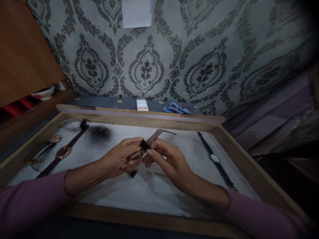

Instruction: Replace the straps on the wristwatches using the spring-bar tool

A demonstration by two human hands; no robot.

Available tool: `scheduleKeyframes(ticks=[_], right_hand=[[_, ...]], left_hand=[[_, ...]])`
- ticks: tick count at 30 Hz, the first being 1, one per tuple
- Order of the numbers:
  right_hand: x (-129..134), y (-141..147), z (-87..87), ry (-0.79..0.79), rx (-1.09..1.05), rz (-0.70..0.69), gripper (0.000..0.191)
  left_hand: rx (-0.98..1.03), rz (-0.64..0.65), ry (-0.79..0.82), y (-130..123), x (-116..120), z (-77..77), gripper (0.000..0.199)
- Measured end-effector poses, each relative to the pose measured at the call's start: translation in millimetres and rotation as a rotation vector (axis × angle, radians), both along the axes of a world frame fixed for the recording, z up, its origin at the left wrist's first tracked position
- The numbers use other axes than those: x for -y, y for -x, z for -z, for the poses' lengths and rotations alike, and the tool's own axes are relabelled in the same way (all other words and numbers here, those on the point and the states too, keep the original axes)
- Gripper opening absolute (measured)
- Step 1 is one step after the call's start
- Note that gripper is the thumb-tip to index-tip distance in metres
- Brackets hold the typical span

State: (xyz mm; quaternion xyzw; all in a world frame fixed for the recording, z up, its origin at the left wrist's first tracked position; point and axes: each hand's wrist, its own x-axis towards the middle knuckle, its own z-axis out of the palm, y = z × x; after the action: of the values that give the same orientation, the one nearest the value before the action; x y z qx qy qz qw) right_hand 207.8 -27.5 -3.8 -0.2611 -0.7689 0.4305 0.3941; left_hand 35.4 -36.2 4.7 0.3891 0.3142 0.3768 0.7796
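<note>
Purple-sleeved left hand (pixel 122 153) grips one watch (pixel 135 155), right hand (pixel 171 158) one black strap (pixel 144 146) and one bent tool (pixel 155 135).

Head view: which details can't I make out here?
All in the head view:
Gold-rimmed, black-strapped watch: dial, partly covered by the left hand.
Bent grey metal tool: held end, hidden by the right hand.
Thin silver metal rod: right end, behind the right hand.
White rectangular sheet: top, cut off by the picture's upper edge.
</note>
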Motion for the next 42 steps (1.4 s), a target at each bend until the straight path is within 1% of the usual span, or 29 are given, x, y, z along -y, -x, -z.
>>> scheduleKeyframes(ticks=[3, 7, 10, 16, 21, 24, 27, 32, 37, 42], right_hand=[[0.2, 3.3, 2.0, 0.106, -0.072, -0.008, 0.024], [-1.7, 5.6, 3.7, 0.34, -0.17, -0.15, 0.024], [-2.8, 4.6, 2.4, 0.395, -0.192, -0.203, 0.025], [0.2, -0.6, 0.4, 0.357, -0.143, -0.197, 0.024], [1.5, -1.0, 1.7, 0.341, -0.127, -0.18, 0.027], [0.6, -0.3, 2.6, 0.327, -0.13, -0.178, 0.027], [-1.0, 0.2, 3.7, 0.32, -0.113, -0.156, 0.025], [-2.4, 0.9, 4.0, 0.236, -0.113, -0.142, 0.022], [-1.6, 1.5, 3.2, 0.184, -0.136, -0.133, 0.022], [-3.0, 1.6, 4.7, 0.156, -0.176, -0.096, 0.021]], left_hand=[[0.0, -0.007, 0.005, -0.1, -0.4, -1.1, 0.03], [-0.007, 0.001, -0.014, 1.6, -0.3, 0.6, 0.029], [-0.01, 0.019, -0.039, 1.9, 0.9, 0.3, 0.032], [-0.029, 0.032, -0.065, -0.5, 3.6, -2.8, 0.04], [-0.004, 0.046, -0.106, 0.5, 3.1, 0.9, 0.04], [0.005, 0.054, -0.095, 0.7, 2.1, 2.1, 0.041], [0.001, 0.047, -0.062, 0.8, 0.7, 2.6, 0.038], [0.015, 0.026, -0.043, 1.6, -1.5, 2.0, 0.035], [-0.037, -0.002, -0.022, 1.6, -1.3, 0.5, 0.03], [-0.027, 0.002, -0.051, 1.5, -0.4, 0.8, 0.028]])
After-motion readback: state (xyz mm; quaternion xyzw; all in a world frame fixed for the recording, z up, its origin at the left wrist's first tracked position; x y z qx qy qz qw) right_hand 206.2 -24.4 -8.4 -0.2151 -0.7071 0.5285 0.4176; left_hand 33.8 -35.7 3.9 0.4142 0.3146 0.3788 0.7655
